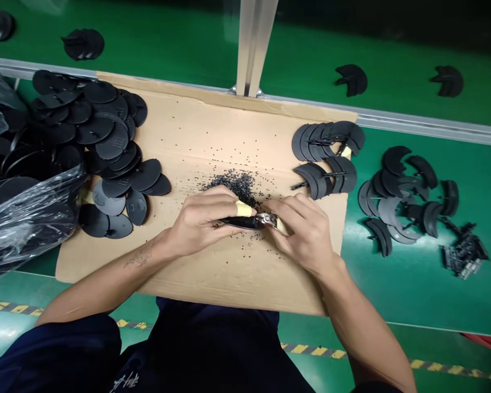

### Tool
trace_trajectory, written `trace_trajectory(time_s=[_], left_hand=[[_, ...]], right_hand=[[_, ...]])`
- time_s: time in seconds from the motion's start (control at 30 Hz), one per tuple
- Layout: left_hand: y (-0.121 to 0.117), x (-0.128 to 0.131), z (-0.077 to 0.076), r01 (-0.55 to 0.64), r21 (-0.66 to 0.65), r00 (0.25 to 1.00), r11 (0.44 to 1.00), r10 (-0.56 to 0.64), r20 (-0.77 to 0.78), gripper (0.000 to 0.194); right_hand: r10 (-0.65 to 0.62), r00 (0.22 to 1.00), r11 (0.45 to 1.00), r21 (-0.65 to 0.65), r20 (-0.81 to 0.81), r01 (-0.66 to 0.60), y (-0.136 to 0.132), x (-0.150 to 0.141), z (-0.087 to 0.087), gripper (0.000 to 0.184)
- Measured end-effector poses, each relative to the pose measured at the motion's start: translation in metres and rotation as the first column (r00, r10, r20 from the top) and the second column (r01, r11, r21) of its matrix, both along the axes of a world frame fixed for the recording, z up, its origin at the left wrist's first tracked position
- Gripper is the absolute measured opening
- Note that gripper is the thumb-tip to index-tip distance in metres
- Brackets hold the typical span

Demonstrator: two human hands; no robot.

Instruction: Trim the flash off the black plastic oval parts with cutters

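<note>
In the middle of the head view my left hand (207, 218) is closed on a dark plastic disc (241, 222), seen nearly edge-on. Yellow tape wraps a finger of that hand. My right hand (303, 229) grips small metal nippers (267, 219), whose jaws meet the right edge of the disc. The nippers' handles are mostly hidden in my palm. Just beyond my fingers lies a heap of tiny black plastic scraps (239, 184), with more bits scattered around it on the cardboard sheet (180, 275).
Many black discs (106, 131) are piled at left, beside a clear plastic bag (28, 218) holding more. Curved black pieces (327, 136) lie in rows at right, with a loose pile (393, 202) and small black parts (466, 251) beyond. A metal post (256, 49) stands at the back.
</note>
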State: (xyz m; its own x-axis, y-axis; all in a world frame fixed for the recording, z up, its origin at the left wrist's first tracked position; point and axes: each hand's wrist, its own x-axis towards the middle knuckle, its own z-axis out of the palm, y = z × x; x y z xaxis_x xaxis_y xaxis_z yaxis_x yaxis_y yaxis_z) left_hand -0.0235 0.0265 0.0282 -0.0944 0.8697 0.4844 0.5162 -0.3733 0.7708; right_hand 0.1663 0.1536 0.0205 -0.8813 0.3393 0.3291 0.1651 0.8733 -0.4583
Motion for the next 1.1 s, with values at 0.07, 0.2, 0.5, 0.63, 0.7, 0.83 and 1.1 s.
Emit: trace_trajectory(time_s=[0.07, 0.2, 0.5, 0.63, 0.7, 0.83, 1.1], left_hand=[[0.000, 0.000, -0.001, 0.004, 0.005, 1.000, 1.000, -0.004, 0.002, 0.023], [-0.001, 0.001, -0.003, 0.017, -0.004, 1.000, 1.000, -0.017, 0.020, 0.024], [-0.001, 0.004, -0.003, 0.008, -0.026, 1.000, 1.000, -0.007, 0.025, 0.021], [-0.002, 0.004, 0.004, -0.057, -0.030, 0.983, 0.998, 0.051, -0.175, 0.024], [-0.003, 0.003, 0.006, -0.104, -0.002, 0.963, 0.995, 0.100, -0.251, 0.023], [-0.005, 0.000, 0.004, -0.204, -0.053, 0.978, 0.978, 0.202, -0.046, 0.020], [-0.005, 0.000, 0.001, -0.145, -0.037, 0.935, 0.989, 0.124, -0.333, 0.017]], right_hand=[[0.005, 1.000, 1.000, 0.004, 0.007, -0.005, 0.000, 0.001, 0.000, 0.024], [0.028, 0.999, 0.999, 0.036, 0.018, -0.028, 0.001, 0.001, 0.003, 0.024], [-0.033, 0.998, 0.998, 0.053, 0.051, 0.030, -0.003, 0.002, 0.003, 0.017], [-0.110, 0.991, 0.982, 0.160, 0.074, 0.097, 0.000, 0.000, 0.002, 0.016], [-0.085, 0.993, 0.990, 0.124, 0.087, 0.074, -0.001, -0.002, 0.002, 0.018], [-0.058, 0.998, 0.978, -0.199, -0.005, 0.056, -0.003, -0.006, 0.005, 0.021], [0.007, 0.988, 1.000, -0.001, -0.157, -0.007, -0.007, -0.004, 0.007, 0.013]])
